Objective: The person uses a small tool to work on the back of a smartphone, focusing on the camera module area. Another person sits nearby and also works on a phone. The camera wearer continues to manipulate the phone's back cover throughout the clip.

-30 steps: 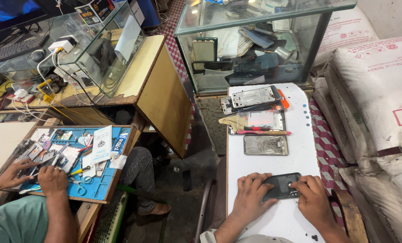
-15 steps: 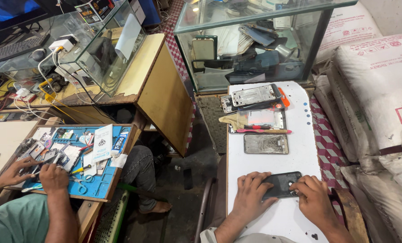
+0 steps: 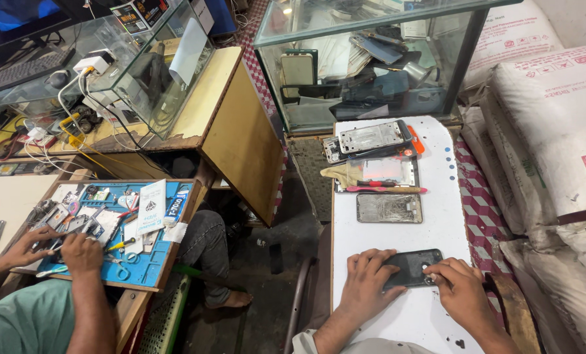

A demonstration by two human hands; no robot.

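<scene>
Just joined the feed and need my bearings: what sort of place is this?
Most likely a small phone repair shop. Both hands work on a dark phone on a white table, stripped phone frames lie beyond, and a co-worker's blue mat holds small tools.
</scene>
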